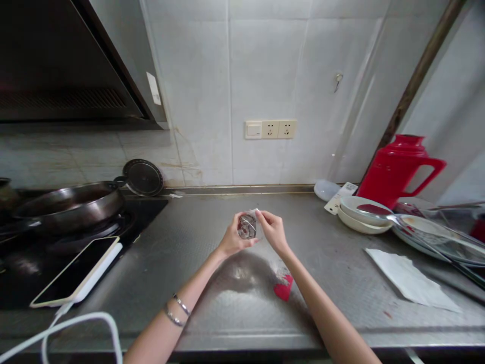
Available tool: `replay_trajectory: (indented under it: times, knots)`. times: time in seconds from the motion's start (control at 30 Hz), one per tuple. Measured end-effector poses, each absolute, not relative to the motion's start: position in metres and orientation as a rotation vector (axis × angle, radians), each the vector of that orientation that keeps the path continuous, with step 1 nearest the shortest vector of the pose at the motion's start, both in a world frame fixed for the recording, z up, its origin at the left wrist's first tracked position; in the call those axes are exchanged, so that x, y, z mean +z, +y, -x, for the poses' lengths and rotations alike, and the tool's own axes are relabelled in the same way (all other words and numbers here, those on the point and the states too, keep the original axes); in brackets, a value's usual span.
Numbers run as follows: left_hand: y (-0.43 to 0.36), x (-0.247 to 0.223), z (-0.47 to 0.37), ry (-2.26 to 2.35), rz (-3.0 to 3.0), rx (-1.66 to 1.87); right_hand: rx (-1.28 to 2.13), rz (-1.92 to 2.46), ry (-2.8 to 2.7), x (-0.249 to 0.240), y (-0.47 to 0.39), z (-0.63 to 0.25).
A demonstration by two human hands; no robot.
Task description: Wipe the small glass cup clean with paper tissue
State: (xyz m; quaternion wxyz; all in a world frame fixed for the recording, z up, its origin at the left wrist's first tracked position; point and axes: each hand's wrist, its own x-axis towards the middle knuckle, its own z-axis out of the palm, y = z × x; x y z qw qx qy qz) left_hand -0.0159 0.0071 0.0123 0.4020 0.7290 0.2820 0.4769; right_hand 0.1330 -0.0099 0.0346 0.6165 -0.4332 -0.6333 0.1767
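Above the middle of the steel counter, my left hand (pixel 234 238) is closed around a small round package (pixel 247 226). Dark silvery, stringy-looking stuff shows through its clear film, perhaps a steel-wool scourer, though I cannot be sure. The thumb and fingers of my right hand (pixel 273 228) pinch the edge of the clear plastic film (pixel 258 225) on the package's right side. Below my hands, a red piece of paper or film (pixel 283 289) with a ragged edge lies on the counter. My left wrist wears two silvery bracelets.
At left, a metal pan (pixel 71 207) sits on the black stove, with a phone on a white power bank (pixel 79 273) and its white cable in front. At right stand a red thermos (pixel 396 169), stacked bowls (pixel 358 222), a plate with utensils and a white tissue (pixel 411 280).
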Motion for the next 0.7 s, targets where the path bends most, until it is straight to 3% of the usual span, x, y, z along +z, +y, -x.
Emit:
replay_trajectory:
  times: [0.7]
  knots:
    - [0.024, -0.001, 0.018, 0.824, -1.803, 1.32, 0.255, 0.82, -1.643, 0.047, -0.031, -0.126]
